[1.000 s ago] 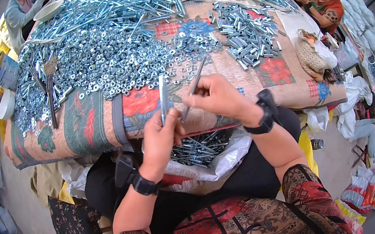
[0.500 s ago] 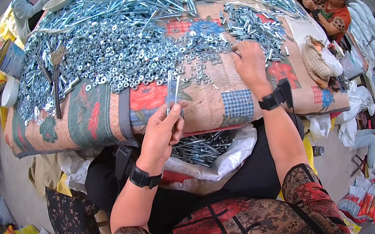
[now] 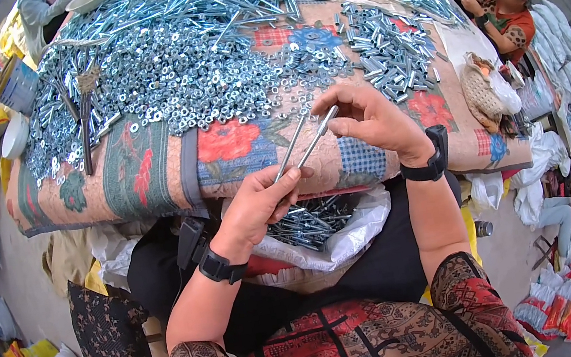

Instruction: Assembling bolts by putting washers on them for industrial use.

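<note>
My left hand [image 3: 263,204] is closed around two slim metal rods [image 3: 287,150], which point up and to the right, spread slightly apart. The right-hand rod ends in what looks like a thicker metal sleeve [image 3: 325,121]. My right hand [image 3: 376,120] is curled at the rods' upper ends, thumb and fingers bent close to the tips. Whatever small piece its fingertips hold is hard to make out. Just beyond the hands lie loose metal nuts [image 3: 175,84] in a wide pile. Short metal sleeves [image 3: 392,52] are heaped to the right of them.
Long rods [image 3: 200,3] cover the table's far side. A patterned cloth [image 3: 232,142] drapes the table. On my lap a white sack [image 3: 374,228] holds finished-looking bolts [image 3: 311,225]. A brush [image 3: 84,127] lies at left, a knitted bag [image 3: 481,94] at right. Another person [image 3: 509,19] sits far right.
My right hand has come back from beside the sleeve heap to the rods' tips. My left hand has shifted slightly right, and the rods now lean further right.
</note>
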`<state>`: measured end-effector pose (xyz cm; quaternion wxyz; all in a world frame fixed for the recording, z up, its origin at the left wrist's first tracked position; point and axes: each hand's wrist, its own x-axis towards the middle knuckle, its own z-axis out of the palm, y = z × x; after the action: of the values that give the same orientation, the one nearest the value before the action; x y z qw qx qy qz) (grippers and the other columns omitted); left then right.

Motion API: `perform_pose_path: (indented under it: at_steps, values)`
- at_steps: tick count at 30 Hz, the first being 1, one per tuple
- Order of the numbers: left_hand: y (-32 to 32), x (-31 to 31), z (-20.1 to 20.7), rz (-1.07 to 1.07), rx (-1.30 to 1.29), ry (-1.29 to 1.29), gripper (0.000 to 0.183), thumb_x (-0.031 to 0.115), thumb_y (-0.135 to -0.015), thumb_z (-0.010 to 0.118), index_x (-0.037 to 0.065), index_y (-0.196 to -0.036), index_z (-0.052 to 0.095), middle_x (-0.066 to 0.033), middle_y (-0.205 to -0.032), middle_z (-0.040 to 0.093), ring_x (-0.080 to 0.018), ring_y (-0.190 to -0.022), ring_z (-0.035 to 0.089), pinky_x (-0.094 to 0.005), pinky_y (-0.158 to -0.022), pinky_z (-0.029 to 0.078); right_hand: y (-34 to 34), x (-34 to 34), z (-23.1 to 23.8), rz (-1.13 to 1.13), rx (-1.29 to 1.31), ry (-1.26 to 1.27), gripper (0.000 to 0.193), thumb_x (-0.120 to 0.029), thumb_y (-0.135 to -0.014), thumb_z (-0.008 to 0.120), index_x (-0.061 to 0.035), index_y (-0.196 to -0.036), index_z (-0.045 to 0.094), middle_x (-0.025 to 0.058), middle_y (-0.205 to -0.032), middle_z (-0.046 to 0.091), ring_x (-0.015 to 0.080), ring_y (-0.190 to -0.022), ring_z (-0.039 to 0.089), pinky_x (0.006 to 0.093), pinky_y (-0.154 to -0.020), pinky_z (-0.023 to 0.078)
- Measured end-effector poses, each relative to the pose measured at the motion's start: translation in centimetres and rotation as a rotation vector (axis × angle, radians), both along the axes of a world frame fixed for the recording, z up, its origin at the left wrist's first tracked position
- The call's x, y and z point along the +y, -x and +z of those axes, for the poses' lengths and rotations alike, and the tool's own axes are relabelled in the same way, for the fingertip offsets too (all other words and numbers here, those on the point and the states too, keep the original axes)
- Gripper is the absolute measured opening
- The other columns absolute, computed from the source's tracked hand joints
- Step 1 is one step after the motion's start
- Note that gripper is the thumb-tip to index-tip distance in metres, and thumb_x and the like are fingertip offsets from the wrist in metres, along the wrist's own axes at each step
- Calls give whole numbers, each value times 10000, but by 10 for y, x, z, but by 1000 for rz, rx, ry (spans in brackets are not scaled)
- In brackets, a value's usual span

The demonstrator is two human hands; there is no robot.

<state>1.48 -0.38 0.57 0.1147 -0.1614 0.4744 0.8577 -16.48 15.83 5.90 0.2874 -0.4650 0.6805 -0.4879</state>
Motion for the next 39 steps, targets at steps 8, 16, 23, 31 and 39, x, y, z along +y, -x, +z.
perform_pose_path:
  at_steps: [8,16,23,31,39]
  values:
    - [7,3,6,279,-5,-92,344,333,-989,482,45,-1133,602,12,-705,577,-37,-500,486,-162,-382,256,-29,-21,-39,-252,-515,-31,300,-89,-830,693,23,-1081,572,17,-869,639,71,-750,593,199,-685,473]
    - [3,-12,-2,345,4,1,257,295,-954,563,46,-969,622,-9,-677,582,-37,-440,452,-169,-370,253,33,-13,-57,-500,773,-54,241,-39,-848,542,-51,-1057,662,127,-981,654,257,-897,606,362,-843,470]
    - [-1,-15,-6,362,6,-34,242,291,-958,553,57,-970,613,4,-677,578,-38,-456,457,-177,-376,256,29,-13,-75,-331,1119,-316,267,-21,-770,523,-74,-992,664,134,-915,616,322,-892,570,415,-783,466]
    - [2,-13,-4,345,-26,-41,227,285,-965,536,70,-968,608,14,-677,573,-32,-487,469,-169,-387,261,25,10,-62,-508,958,-131,159,-40,-687,704,-24,-840,663,135,-755,598,309,-808,586,402,-728,465]
    - [3,-14,-9,337,-27,-64,214,288,-958,550,82,-961,607,19,-682,576,-31,-494,473,-164,-389,260,29,3,-42,-428,901,-134,162,-77,-758,662,-3,-903,669,139,-810,648,243,-721,643,333,-654,495]
